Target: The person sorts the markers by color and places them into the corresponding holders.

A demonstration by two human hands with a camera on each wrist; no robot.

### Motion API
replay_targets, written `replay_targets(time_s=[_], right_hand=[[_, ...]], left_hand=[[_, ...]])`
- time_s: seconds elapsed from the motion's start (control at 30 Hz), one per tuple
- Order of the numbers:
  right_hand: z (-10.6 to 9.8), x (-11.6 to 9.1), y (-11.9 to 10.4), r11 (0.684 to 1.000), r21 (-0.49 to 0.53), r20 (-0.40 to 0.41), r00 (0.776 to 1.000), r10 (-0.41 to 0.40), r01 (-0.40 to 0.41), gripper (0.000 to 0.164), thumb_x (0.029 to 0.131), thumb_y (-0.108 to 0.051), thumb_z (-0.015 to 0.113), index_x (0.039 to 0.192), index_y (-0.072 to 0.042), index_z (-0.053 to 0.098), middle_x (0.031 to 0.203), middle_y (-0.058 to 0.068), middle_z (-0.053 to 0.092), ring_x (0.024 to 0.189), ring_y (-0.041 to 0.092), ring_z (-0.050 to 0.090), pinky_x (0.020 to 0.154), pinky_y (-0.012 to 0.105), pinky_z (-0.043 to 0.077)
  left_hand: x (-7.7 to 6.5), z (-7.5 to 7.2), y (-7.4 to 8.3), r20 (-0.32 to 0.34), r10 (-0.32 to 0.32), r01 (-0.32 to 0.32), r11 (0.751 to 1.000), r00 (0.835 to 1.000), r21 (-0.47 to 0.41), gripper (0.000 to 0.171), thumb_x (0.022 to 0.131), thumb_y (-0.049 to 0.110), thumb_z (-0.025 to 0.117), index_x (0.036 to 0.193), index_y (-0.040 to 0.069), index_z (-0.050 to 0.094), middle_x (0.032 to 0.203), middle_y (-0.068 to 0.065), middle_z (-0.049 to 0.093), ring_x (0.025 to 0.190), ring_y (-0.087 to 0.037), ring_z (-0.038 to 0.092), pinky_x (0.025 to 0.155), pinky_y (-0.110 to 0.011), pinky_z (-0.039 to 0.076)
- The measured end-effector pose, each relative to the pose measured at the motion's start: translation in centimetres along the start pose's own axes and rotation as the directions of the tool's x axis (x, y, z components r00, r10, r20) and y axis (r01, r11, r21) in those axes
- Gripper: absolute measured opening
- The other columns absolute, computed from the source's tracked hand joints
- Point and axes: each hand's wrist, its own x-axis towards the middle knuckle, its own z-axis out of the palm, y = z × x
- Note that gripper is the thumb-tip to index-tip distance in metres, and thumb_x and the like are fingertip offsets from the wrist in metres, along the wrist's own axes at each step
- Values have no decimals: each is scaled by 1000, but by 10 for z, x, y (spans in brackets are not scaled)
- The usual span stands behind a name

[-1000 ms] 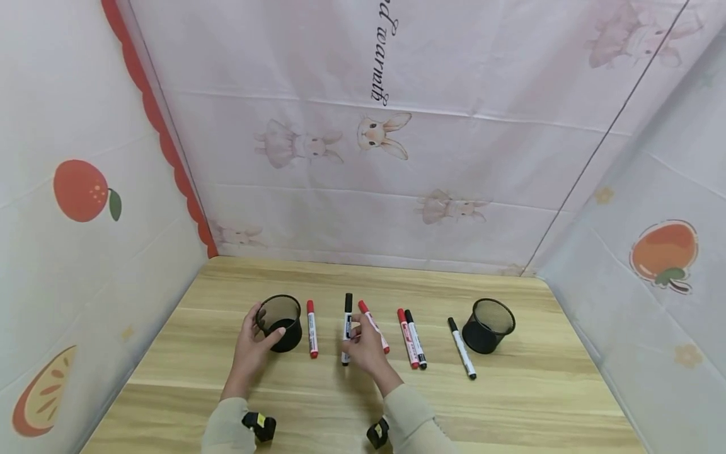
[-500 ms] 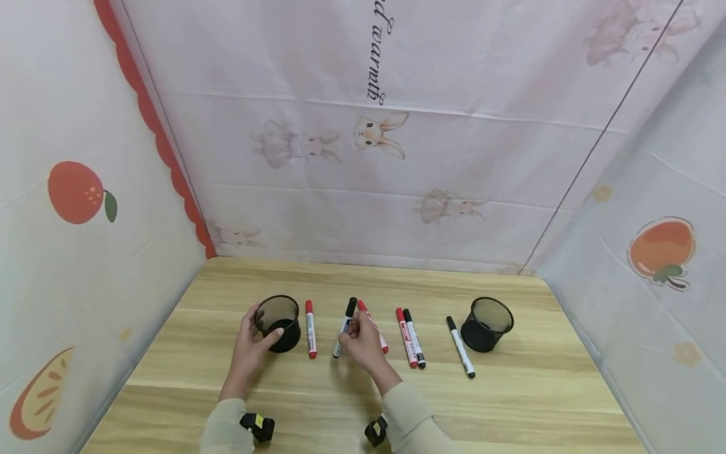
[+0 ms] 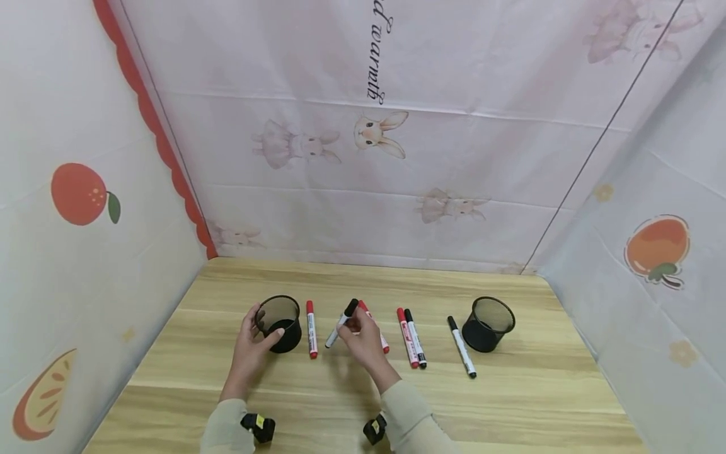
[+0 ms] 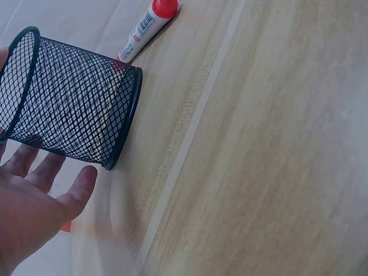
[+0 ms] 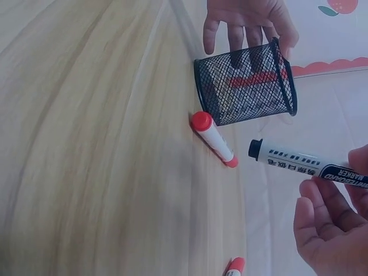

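My left hand (image 3: 249,353) holds a black mesh pen cup (image 3: 288,338), its thumb at the near side of the rim and its fingers round the left side. The cup stands upright on the table. My right hand (image 3: 367,345) pinches a black-capped whiteboard marker (image 5: 299,162) between thumb and fingers. That marker is tilted and raised off the wood, its lower end pointing towards the cup. Between cup and right hand lies a red marker (image 3: 312,330). Another red marker (image 3: 384,344) is partly hidden behind the right hand.
Further right, a red marker (image 3: 408,338) and a black marker (image 3: 416,340) lie side by side. One more black marker (image 3: 462,349) lies beside a second mesh pen cup (image 3: 481,337). Printed cloth walls (image 3: 363,221) border the wooden table (image 3: 510,403) at the back and sides.
The right hand has lifted the black marker from the table and tilted it, its lower end swinging left and up. The left hand stays at the cup.
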Motion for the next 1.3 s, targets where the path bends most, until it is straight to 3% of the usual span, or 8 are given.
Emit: replay_targets(time_s=[0.2,0.43,0.6,0.83,1.0,1.3], right_hand=[[-5,-9,-33,1000,18,23,1000,-1,0,18,83,3,62,100,7,58,89,15,63,80,24,60,66,26,50],[3,0,-10,1000,17,4,1000,-10,10,21,83,-4,66,103,0,60,91,5,62,84,18,59,71,27,51],[6,0,-20,999,46,-14,1000,-20,21,21,83,2,65,103,3,59,93,10,63,86,21,60,72,26,52],[6,-9,-54,993,103,-23,998,-54,56,24,82,9,61,105,6,54,92,22,62,83,30,61,67,25,52],[9,-10,-58,992,107,-40,997,-63,67,22,83,9,60,104,6,53,92,23,62,85,31,61,69,24,52],[13,-4,-60,984,129,-127,986,-110,126,23,83,10,58,105,7,54,92,22,62,82,29,61,70,28,53]], left_hand=[[-7,0,14,12,-3,4,1000,1000,-20,82,86,17,69,149,14,17,148,-17,22,133,-41,19,105,-54,18],[1,1,-5,-2,32,-32,999,999,4,82,86,25,69,149,21,18,148,-12,24,133,-38,20,106,-53,19],[1,0,-6,2,42,-42,999,999,9,81,86,23,69,149,20,18,148,-13,24,133,-38,21,105,-53,20],[1,0,-8,6,59,-59,998,998,-3,79,87,16,67,149,19,18,148,-15,24,133,-39,20,106,-53,19],[1,-1,-9,11,64,-64,998,998,-6,79,87,17,67,149,19,17,148,-16,23,133,-39,19,106,-53,18],[4,-2,-10,5,21,-21,1000,1000,23,87,83,31,71,149,22,16,148,-11,24,133,-37,21,106,-52,20]])
